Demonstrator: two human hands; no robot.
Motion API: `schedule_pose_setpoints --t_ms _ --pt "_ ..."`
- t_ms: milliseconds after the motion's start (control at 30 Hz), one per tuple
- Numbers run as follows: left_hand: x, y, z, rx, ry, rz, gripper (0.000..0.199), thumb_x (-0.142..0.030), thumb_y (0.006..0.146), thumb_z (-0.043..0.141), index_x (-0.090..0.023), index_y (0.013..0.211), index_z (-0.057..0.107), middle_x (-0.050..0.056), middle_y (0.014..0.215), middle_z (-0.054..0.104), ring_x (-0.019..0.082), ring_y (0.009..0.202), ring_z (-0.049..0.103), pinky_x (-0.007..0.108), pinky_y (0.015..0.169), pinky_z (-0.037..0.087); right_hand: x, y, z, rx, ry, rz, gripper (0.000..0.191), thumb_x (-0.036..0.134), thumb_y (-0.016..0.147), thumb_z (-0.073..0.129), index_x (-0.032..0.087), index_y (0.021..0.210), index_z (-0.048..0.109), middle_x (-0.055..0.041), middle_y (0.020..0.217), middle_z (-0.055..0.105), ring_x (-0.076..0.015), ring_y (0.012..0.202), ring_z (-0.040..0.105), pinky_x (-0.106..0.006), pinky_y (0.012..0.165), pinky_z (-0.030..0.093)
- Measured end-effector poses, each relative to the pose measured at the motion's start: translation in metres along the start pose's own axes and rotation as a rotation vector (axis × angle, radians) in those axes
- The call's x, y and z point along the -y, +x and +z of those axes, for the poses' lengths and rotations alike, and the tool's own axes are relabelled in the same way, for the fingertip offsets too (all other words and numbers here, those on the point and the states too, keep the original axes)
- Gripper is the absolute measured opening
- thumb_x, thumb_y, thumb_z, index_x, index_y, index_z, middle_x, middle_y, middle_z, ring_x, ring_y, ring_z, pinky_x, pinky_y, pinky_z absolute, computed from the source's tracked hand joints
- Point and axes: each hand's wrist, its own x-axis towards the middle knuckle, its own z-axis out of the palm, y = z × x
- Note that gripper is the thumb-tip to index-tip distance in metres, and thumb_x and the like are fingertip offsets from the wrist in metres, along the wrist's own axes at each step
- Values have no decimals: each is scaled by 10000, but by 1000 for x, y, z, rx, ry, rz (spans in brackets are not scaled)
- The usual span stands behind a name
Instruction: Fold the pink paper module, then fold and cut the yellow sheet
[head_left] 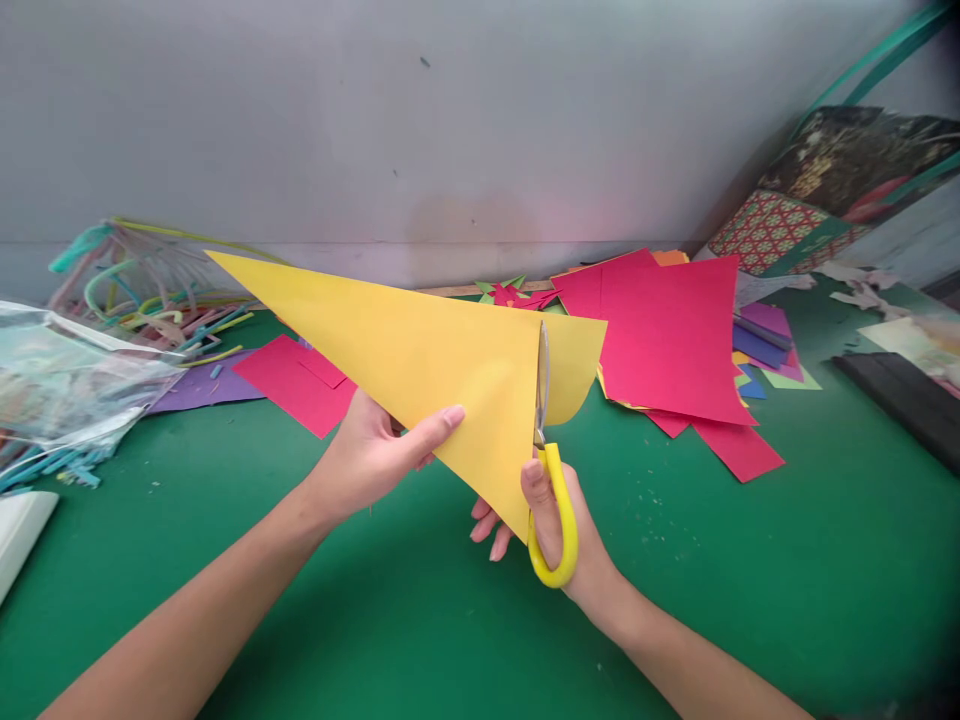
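Observation:
A large yellow triangle of paper [420, 360] is held up above the green table. My left hand [382, 440] grips its lower edge, thumb on the front and the other fingers behind it. In my right hand [570, 530] is a pair of scissors [553, 515] with yellow handles, my thumb through one loop. The scissors' blades point away from me and lie across the paper near its right end. Right of the blades, a partly cut yellow flap [577, 365] bends away. The second handle loop and the lower blade are hidden behind the paper.
Red paper sheets [667, 330] are piled at the back right, beside red and green paper cutouts [510, 292]. Pipe cleaners [157, 300] and a clear plastic bag [75, 370] lie at left. A black flat object [900, 400] and a patterned bag [787, 230] are at right. A wall [450, 120] closes the back.

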Motion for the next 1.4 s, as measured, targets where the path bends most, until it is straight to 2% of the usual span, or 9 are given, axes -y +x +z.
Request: schedule_pose_setpoints --t_ms 333,533,633,800,933,1100,1400 --pt "3 0 -1 1 -20 1 189 -344 899 764 -178 899 674 9 695 661 95 469 541 187 371 478 2 0 -1 -14 -35 7 754 830 857 586 110 1074 639 -106 721 747 -250 565 767 -228 361 554" --pt "2 0 0 -7 -39 0 171 -326 901 766 -184 912 672 -1 700 658 93 475 546 184 372 478 3 -2 -2 -16 -41 -11 666 757 892 627 117 1075 639 -89 705 742 -230 533 753 -204 340 523" --pt "2 0 0 -7 -38 -5 178 -331 902 766 -183 907 669 -3 693 652 95 474 546 189 374 478 4 -3 -2 -17 -41 -13 681 774 884 620 117 1063 641 -90 701 742 -226 530 749 -203 340 522" --pt "3 -2 -1 -4 -17 -18 191 -329 909 758 -185 855 645 -20 640 613 89 450 523 194 376 461 4 -1 0 -13 -20 -1 707 811 931 486 120 966 635 -95 674 734 -136 394 635 -170 315 457" --pt "4 -2 -1 22 -29 -12 196 -327 927 739 -188 851 624 -35 625 582 82 466 520 181 394 459 4 0 0 -12 3 -28 649 776 955 496 139 935 616 -68 647 710 -103 369 582 -154 314 422" --pt "8 -1 1 36 -81 19 204 -334 920 751 -185 874 620 -30 642 584 68 454 506 162 365 443 4 0 -2 -8 -14 -40 663 814 931 484 162 920 602 -36 603 665 -110 372 575 -170 327 435" --pt "6 -3 4 71 -88 -57 229 -366 922 748 -183 926 612 -17 683 595 71 480 503 170 383 451 10 2 -6 -70 -102 -21 719 870 880 488 179 1026 622 22 475 562 -166 346 573 -231 322 469"
